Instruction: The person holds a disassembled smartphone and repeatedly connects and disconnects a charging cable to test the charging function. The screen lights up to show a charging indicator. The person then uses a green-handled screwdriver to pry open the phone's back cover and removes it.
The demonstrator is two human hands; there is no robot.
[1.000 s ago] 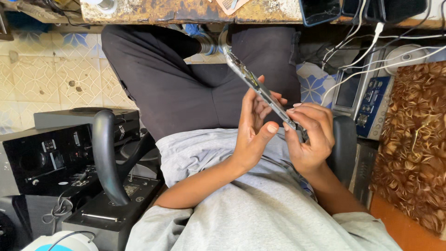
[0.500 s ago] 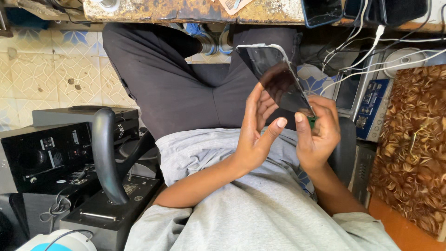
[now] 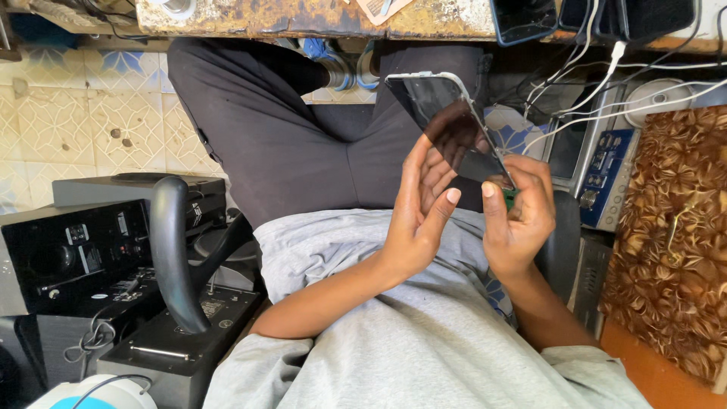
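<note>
The phone screen panel [image 3: 454, 129], edge-on 1 second ago, now faces up over the lap; left hand [image 3: 424, 212] cradles its near-left edge, right hand [image 3: 519, 216] pinches its near-right corner.

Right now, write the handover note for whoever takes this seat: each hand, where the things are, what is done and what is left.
Left hand: holds the dark phone screen panel from its left side, fingers behind the glass, thumb at its lower edge.
Right hand: grips the panel's lower right corner, with a small green part under the thumb.
Panel: raised above the lap, tilted, glass face toward the camera, apart from the worn workbench ahead.
Done: the panel is off the bench and in hand; I cannot tell what work it has had.
Left: whatever inspection or fitting follows; another phone lies on the bench edge.
</note>
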